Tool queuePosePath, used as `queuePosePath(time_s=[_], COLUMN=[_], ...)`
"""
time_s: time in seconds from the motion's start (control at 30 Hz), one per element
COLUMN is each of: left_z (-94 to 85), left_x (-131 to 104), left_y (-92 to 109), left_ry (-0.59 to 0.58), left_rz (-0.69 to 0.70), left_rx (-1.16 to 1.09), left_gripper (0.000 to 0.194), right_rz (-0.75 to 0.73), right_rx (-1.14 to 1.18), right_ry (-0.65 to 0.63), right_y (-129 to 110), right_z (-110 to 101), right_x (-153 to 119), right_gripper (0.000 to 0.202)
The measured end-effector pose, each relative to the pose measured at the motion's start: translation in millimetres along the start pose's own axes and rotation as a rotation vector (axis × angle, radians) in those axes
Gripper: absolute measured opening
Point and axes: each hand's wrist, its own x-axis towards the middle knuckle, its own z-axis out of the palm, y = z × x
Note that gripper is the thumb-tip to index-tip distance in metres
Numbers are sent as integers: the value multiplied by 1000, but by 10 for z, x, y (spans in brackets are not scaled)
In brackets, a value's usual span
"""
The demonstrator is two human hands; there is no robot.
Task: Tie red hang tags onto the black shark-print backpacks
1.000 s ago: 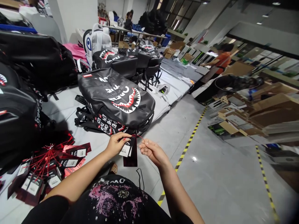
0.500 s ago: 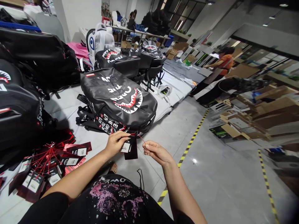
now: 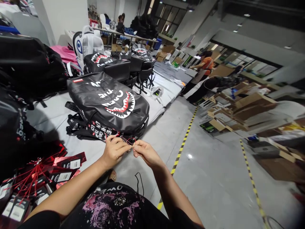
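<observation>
My left hand (image 3: 116,150) and my right hand (image 3: 144,153) meet fingertip to fingertip at the near edge of a black backpack (image 3: 95,98) with a shark-mouth print. Both pinch a thin red string (image 3: 130,141), which loops up between them. The tag that hung by the left hand is mostly hidden now. The backpack lies on a white-covered table (image 3: 57,117). At the lower left a bunch of black and red tags (image 3: 63,176) with red strings is spread out.
More black backpacks (image 3: 28,63) stand at the left and behind. A white backpack (image 3: 91,43) is further back. Two people (image 3: 206,65) bend near cardboard boxes (image 3: 224,117) at the right. Yellow-black tape (image 3: 183,143) runs along the floor.
My right hand has come in to my left, so their fingertips meet. The hanging tag has gone mostly out of sight. The camera view has shifted to the right.
</observation>
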Motion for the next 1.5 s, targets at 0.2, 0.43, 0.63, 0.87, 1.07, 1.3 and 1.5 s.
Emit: queuePosePath(time_s=[0.2,0.43,0.63,0.87,1.07,1.3,1.5], left_z=[103,294,457,393,202,-29,-123], left_x=[-6,-289,-531,-714,-1081,-1698,-1882], left_y=[81,-109,-374,-446,-748,-1033,-1043], left_ry=[-71,14,207,465,727,984,1022], left_rz=[-333,-546,-891,-1128,-1312,-1623,-1691], left_rx=[-190,-204,-484,-701,-663,-510,-507], left_gripper=[10,14,16,15,15,4,7], right_rz=[-208,-125,-82,493,505,443,506], right_rx=[-215,-101,-87,160,254,372,352], right_ry=[368,329,635,397,230,131,183], right_y=[130,386,983,2002,2314,2478,2490], right_z=[114,21,-351,-102,448,930,1109], right_x=[99,201,346,707,1066,1096,1116], right_gripper=[26,29,35,31,14,18,19])
